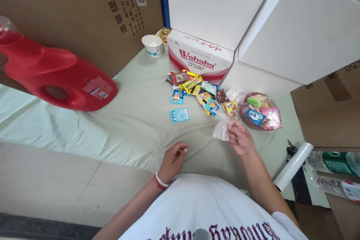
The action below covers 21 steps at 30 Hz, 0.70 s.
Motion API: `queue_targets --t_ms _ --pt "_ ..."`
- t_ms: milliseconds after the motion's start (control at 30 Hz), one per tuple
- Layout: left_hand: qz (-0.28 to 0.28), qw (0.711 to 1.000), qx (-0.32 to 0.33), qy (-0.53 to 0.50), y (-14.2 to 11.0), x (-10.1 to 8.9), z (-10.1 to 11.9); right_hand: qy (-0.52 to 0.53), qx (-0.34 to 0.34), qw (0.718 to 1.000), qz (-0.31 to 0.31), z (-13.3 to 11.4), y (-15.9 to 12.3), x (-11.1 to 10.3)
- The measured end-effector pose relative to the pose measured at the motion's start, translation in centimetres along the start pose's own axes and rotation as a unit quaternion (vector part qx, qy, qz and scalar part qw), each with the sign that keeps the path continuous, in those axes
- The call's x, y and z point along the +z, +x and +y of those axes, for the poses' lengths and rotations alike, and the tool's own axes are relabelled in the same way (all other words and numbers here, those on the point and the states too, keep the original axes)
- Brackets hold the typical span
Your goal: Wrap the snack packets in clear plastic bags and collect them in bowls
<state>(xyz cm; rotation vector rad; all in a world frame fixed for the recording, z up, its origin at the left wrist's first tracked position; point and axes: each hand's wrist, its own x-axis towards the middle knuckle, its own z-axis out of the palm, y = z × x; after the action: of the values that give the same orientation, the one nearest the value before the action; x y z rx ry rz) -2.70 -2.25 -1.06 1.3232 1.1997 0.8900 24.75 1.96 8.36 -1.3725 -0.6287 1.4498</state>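
Note:
My right hand (pixel 240 137) pinches a small clear plastic bag (pixel 221 130) between thumb and fingers, just above the cloth. Nearer my body, my left hand (pixel 173 159) hovers with its fingers curled in toward the thumb, and no object shows in it. Beyond the hands lies a loose pile of wrapped snacks (pixel 194 81) in yellow, blue and brown packets. One light-blue packet (pixel 179 115) lies apart, closer to me. Right of the pile, a pinkish round basket (pixel 245 119) holds several packets, with a yellow biscuit packet (pixel 231 108) beside it.
A Wahaha water carton (pixel 201 58) stands behind the pile, beside a white paper cup (pixel 152 45). At left is a big red jug (pixel 64 78). A white plastic-film roll (pixel 294 167) and clear bottles (pixel 334 163) lie at right. Large cardboard boxes (pixel 84 15) border the cloth-covered surface.

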Motion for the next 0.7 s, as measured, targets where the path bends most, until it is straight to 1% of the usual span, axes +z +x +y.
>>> queue_targets --t_ms 33,67,100,133,167,200,233,333,400,467,567,633,700 --pt "-0.056 0.993 -0.067 -0.083 0.6 1.1 0.7 0.026 0.039 0.999 0.004 2.1 -0.6 0.6" --pt "-0.094 0.973 -0.119 -0.174 1.2 2.2 1.3 0.040 0.065 0.997 0.008 3.9 -1.1 1.1" --pt "-0.123 0.946 -0.156 -0.255 1.8 3.2 1.7 0.046 0.076 0.996 0.012 5.5 -1.4 1.4" --pt "-0.142 0.921 -0.183 -0.314 2.3 4.0 2.0 0.044 0.075 0.996 0.014 6.7 -1.6 1.6" --pt "-0.146 0.901 -0.200 -0.357 2.7 4.7 2.1 0.035 0.064 0.997 0.013 7.7 -1.8 1.6" --pt "-0.144 0.888 -0.209 -0.383 3.0 5.2 2.1 0.021 0.046 0.999 0.013 8.5 -1.8 1.4" --pt "-0.136 0.883 -0.213 -0.396 3.2 5.5 2.0 0.001 0.022 1.000 0.010 9.0 -1.9 1.2" --pt "-0.078 0.889 -0.209 -0.401 3.3 5.8 1.4 -0.071 -0.042 0.997 -0.003 9.8 -1.9 0.2" --pt "-0.036 0.893 -0.205 -0.398 3.2 5.6 1.0 -0.096 -0.047 0.994 -0.012 9.9 -1.9 -0.2" --pt "-0.011 0.895 -0.205 -0.397 3.1 5.4 0.7 -0.076 -0.005 0.997 -0.019 9.9 -1.9 -0.2" --pt "0.013 0.897 -0.204 -0.393 2.9 5.2 0.4 -0.007 0.081 0.996 -0.040 9.6 -1.9 0.4" --pt "0.031 0.901 -0.199 -0.384 2.8 5.1 0.3 0.025 0.108 0.993 -0.046 9.4 -1.9 0.6" --pt "0.045 0.907 -0.191 -0.373 2.9 5.1 0.1 0.036 0.124 0.990 -0.050 9.4 -2.1 0.6"
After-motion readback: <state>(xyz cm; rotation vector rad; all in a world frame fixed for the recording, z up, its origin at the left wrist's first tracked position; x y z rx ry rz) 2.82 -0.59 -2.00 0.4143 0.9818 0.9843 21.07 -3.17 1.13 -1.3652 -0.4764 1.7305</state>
